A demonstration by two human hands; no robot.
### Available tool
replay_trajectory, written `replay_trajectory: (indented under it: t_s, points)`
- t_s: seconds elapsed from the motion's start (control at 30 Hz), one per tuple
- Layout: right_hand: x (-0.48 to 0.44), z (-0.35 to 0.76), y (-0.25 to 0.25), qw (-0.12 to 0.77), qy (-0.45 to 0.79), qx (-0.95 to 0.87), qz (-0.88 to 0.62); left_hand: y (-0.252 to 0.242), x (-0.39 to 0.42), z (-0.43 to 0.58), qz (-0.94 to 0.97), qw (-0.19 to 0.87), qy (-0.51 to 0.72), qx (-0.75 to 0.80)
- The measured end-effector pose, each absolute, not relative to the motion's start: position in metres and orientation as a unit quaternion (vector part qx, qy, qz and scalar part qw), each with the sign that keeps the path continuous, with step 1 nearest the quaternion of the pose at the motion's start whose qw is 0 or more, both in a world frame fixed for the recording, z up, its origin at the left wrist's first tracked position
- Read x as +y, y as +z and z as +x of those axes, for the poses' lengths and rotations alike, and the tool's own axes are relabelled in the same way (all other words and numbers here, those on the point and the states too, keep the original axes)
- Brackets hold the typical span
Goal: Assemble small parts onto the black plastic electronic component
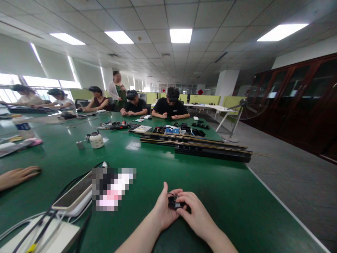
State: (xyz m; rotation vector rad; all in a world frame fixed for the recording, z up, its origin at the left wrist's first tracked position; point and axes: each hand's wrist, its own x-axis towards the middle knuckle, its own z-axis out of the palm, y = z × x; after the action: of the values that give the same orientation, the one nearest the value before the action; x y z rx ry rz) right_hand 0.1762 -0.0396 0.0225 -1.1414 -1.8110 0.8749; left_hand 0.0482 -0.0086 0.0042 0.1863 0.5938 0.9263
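Two bare hands at the near side of a green, smooth-topped bench (210, 179). The left hand (164, 211) is cupped, thumb upright, its fingers curled around a small black object (172, 202), blocky and partly hidden, whose exact kind cannot be told. The right hand (196, 211) grasps the same object's right end between thumb and fingertips. The left thus appears to serve as a cradle and the right to do the finer handling; held just above the bench before the wearer, the piece is in easy sight of both.

To the left, a dark-screened phone in a pale case (75, 193) lies on a white slab, among black and white cables (85, 225); the cables probably account for its place there. Another person's hand (22, 175) rests flat at the left edge, apart from the wearer's own.

Beyond, long black channel-shaped bars (213, 153) lie side by side, with thin brass-coloured rods (200, 143) along their tops, an arrangement that likely keeps the long stock together. A rounded white jar with a dark top (96, 140) stands upright beside a small grey cylinder (79, 144). Farther off, a person in a black shirt (170, 107) bends over the bench.
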Motion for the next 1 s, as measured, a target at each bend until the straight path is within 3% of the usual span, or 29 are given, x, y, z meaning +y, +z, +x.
replay_trajectory:
  t_s: [0.53,1.0]
  points:
    - [-0.0375,0.1810,0.0205,0.423,0.442,-0.653,-0.447,-0.0002,-0.0086,0.0435,0.099,0.879,0.409,0.225]
    - [-0.0338,0.1835,0.0188,0.439,0.454,-0.637,-0.443,0.0000,-0.0087,0.0412,0.123,0.892,0.391,0.192]
